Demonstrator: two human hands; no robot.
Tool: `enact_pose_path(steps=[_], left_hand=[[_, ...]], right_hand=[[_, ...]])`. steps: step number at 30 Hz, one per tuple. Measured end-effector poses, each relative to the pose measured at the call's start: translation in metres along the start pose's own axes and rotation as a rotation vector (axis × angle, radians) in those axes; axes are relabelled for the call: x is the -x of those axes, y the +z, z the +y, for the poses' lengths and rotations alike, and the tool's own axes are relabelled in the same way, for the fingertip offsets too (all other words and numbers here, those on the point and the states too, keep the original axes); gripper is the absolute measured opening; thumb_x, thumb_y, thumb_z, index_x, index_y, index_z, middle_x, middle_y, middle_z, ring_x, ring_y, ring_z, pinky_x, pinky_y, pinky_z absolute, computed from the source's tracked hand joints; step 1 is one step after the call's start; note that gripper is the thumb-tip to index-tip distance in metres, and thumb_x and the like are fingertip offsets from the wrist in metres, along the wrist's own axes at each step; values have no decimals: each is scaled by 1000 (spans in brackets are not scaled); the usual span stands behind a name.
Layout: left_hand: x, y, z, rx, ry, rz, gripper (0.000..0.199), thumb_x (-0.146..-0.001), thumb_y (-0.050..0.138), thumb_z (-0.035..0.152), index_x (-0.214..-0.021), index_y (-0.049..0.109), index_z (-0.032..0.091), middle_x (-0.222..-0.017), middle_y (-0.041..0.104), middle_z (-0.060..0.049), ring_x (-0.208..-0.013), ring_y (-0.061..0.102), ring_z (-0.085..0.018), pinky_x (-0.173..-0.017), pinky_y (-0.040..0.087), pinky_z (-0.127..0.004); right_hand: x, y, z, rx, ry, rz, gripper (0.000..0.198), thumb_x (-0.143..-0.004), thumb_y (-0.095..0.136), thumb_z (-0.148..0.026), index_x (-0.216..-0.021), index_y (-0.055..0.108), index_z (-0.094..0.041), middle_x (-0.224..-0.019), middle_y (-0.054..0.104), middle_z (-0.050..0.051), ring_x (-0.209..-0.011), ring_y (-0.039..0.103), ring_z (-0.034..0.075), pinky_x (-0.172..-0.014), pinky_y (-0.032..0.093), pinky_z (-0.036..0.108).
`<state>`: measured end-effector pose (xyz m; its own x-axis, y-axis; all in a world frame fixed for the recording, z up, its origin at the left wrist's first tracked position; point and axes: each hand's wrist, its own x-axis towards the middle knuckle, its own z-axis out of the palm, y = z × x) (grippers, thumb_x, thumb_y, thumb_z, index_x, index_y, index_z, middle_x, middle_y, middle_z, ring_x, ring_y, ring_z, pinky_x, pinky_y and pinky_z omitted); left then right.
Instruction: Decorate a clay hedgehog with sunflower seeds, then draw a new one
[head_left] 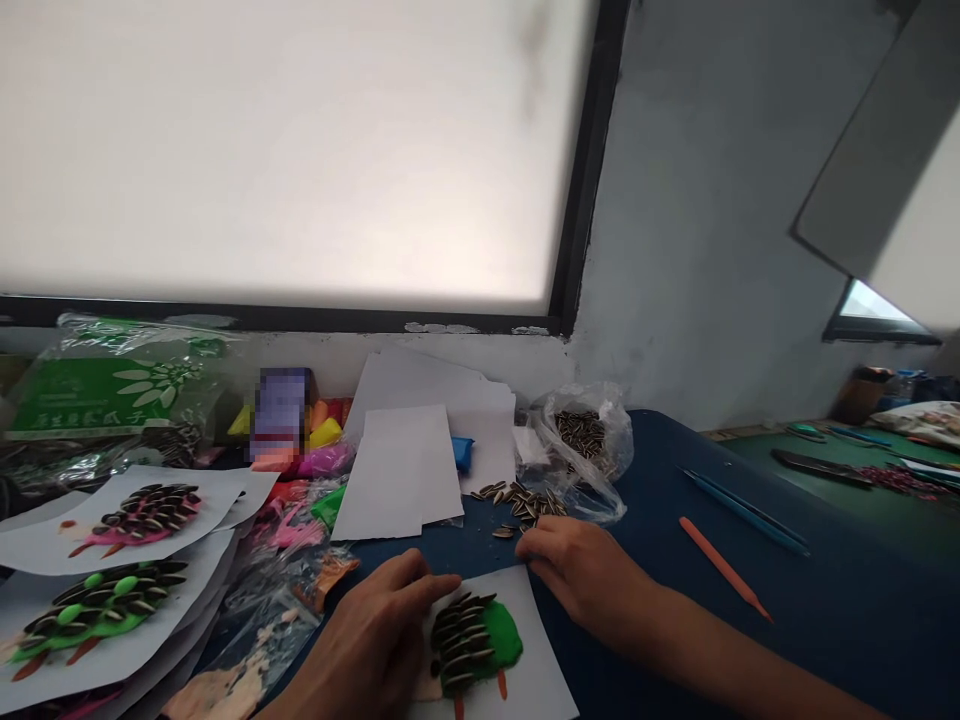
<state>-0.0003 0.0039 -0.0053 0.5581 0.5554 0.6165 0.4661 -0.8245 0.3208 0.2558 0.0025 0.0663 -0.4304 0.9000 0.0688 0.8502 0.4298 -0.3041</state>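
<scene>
A white sheet of paper (544, 670) lies in front of me with a green clay shape (504, 635) on it. Rows of striped sunflower seeds (461, 640) cover its left part, and thin reddish-brown clay legs show below. My left hand (382, 620) rests at the sheet's left edge, its index finger stretched out over the top of the seeds and the other fingers partly hidden. Beyond the sheet, my right hand (566, 560) has its fingers drawn together at the near side of a loose pile of sunflower seeds (529, 500). Whatever is between those fingertips is hidden.
Finished seed-and-clay pictures (142, 590) are stacked at left. Behind them lie a green seed bag (97, 390), colored clay packets (326, 435) and blank white sheets (405, 470). A plastic bag of seeds (581, 435), a blue tool (750, 510) and an orange stick (720, 565) lie to the right.
</scene>
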Motion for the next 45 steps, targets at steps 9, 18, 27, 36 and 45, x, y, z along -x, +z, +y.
enact_pose_path(steps=[9,18,27,36,45], left_hand=[[2,4,-4,36,-47,-32,42,-92,34,11,-125,57,22,-83,55,-4,-66,57,-17,-57,41,-26],[-2,-5,2,-2,-81,-100,43,-89,38,9,-123,60,24,-86,58,-4,-71,61,-17,-62,46,-25],[-4,-7,7,-28,-55,-51,54,-80,37,1,-119,63,28,-84,57,-1,-67,60,-15,-57,43,-22],[-4,-4,2,-57,-84,-126,54,-78,38,3,-115,68,30,-81,54,-1,-64,56,-15,-56,41,-22],[-5,-5,3,-33,-94,-149,54,-79,38,3,-117,67,30,-85,58,-2,-68,60,-16,-58,42,-22]], right_hand=[[9,12,-12,-434,-82,148,16,-86,65,-10,-99,73,-17,-80,70,2,-68,62,14,-60,44,22],[14,25,-16,-377,-157,156,16,-86,60,-7,-82,72,-17,-79,68,3,-72,62,15,-63,43,23],[12,29,-16,-316,-155,167,12,-84,61,-8,-81,70,-16,-76,66,3,-67,59,14,-60,40,23],[11,31,-18,-266,-176,166,13,-85,61,-9,-79,70,-17,-75,64,2,-66,58,13,-59,38,22],[8,29,-22,-100,-175,94,20,-90,55,-9,-75,67,-15,-76,61,3,-66,55,12,-58,37,21]])
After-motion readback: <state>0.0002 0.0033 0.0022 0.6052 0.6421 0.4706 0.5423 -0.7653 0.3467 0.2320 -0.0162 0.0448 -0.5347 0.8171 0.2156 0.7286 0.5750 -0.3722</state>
